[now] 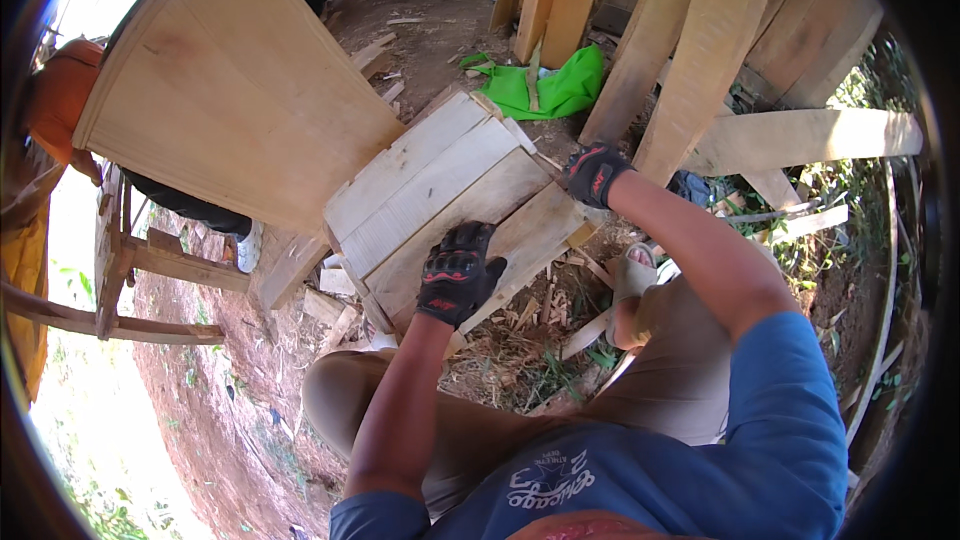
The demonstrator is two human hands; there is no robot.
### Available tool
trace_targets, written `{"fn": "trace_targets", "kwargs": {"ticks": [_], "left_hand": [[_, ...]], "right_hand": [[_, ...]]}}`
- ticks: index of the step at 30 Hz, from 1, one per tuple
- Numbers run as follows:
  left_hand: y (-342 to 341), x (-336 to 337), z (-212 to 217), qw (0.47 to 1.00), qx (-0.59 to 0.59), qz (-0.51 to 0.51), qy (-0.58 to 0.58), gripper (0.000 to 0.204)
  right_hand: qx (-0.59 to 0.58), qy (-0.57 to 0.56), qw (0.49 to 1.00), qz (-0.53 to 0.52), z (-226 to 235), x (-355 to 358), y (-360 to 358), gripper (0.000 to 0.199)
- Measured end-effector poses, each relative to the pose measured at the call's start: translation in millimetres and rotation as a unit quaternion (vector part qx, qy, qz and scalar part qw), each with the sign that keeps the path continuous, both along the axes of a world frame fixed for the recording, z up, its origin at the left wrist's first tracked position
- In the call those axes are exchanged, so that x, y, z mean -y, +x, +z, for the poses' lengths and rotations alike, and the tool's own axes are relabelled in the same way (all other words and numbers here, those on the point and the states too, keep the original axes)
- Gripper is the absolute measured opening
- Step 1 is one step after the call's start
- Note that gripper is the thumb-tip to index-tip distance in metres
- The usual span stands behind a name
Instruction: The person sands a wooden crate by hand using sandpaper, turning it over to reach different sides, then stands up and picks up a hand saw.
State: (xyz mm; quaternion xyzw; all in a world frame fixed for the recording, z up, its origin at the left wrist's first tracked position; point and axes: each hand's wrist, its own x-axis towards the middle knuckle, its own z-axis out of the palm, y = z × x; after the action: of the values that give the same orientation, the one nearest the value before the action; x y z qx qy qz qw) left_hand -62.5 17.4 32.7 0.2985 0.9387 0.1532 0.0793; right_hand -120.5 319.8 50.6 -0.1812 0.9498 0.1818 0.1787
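Note:
A low box-like wooden piece point(425, 190) made of several pale planks stands in front of my knees. My left hand point(460, 272), in a black glove with red marks, lies on its near planks with the fingers stretched forward and the thumb apart. At the far right corner of the piece is my right hand point(595, 176), gloved the same way, with its fingers curled closed. Something thin and brownish sticks out from it toward the planks; its kind is too small to tell. A narrow dark gap runs between two planks, between my hands.
A large flat wooden panel point(240, 80) leans at the left, beside a person in orange point(62, 100). Bright green cloth point(550, 85) lies beyond the planks. Tall boards point(690, 50) lean at the right. Wood scraps point(540, 310) and shavings litter the ground near my sandalled foot point(632, 290).

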Motion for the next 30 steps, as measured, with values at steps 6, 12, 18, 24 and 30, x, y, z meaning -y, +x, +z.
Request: {"fn": "trace_targets", "kwargs": {"ticks": [6, 12, 18, 24, 30], "left_hand": [[1, 1, 3, 1.000, 0.003, 0.001, 0.002, 0.061], [-2, 3, 0, 1.000, 0.004, 0.006, -0.006, 0.062], [-3, -1, 0, 1.000, 0.010, 0.007, -0.010, 0.062], [-2, -2, -2, 1.000, -0.008, 0.009, 0.016, 0.062], [-2, 1, -7, 0.999, -0.024, 0.005, 0.024, 0.061]], "right_hand": [[-0.016, -0.014, 1.000, -0.008, 2, 11, 2, 0.029], [-0.016, -0.017, 1.000, -0.015, -1, 14, -1, 0.027], [-0.003, -0.037, 0.999, -0.026, -15, -1, -7, 0.029], [0.005, -0.035, 0.999, -0.009, -11, -8, -6, 0.030], [-0.004, -0.031, 0.999, 0.013, 0, -3, -1, 0.031]]}}
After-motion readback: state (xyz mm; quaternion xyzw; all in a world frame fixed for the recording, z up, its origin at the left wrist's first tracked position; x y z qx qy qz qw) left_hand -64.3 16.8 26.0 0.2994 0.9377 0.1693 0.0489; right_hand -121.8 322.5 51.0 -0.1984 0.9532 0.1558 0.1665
